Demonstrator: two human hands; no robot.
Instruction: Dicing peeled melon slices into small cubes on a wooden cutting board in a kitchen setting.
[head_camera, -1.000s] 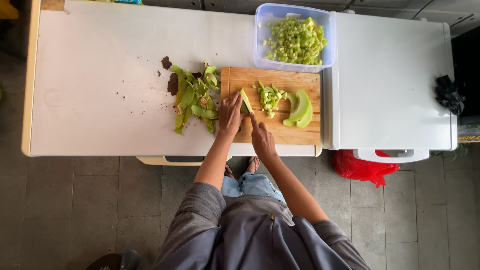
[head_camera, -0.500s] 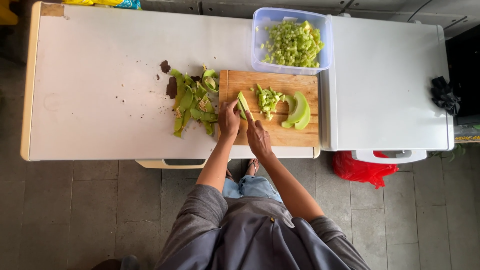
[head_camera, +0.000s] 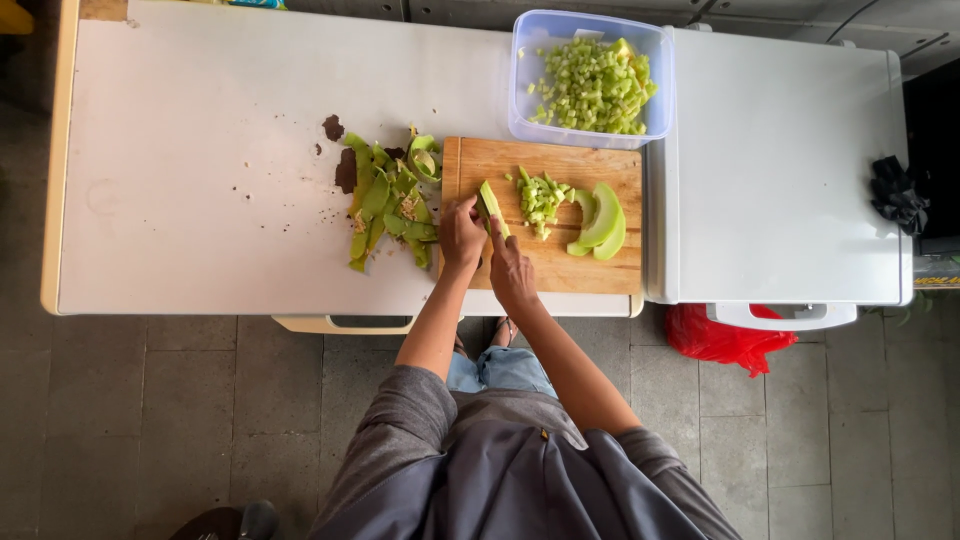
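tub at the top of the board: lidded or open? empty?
Open and part full: the tub has no lid on it, and green diced pieces show inside, covering its floor.

Soft, even daylight is falling from above; the white table is looking bright without glare, shadows staying faint, focus sharp.

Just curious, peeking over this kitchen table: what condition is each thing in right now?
Green strip: on the board, held by both hands.
Left hand: gripping the strip.
Right hand: on the strip.
Diced pile: loose on cutting board.
Curved slices: uncut.
Plastic tub: lidless, partly filled with cubes.
Peels: heaped on table.
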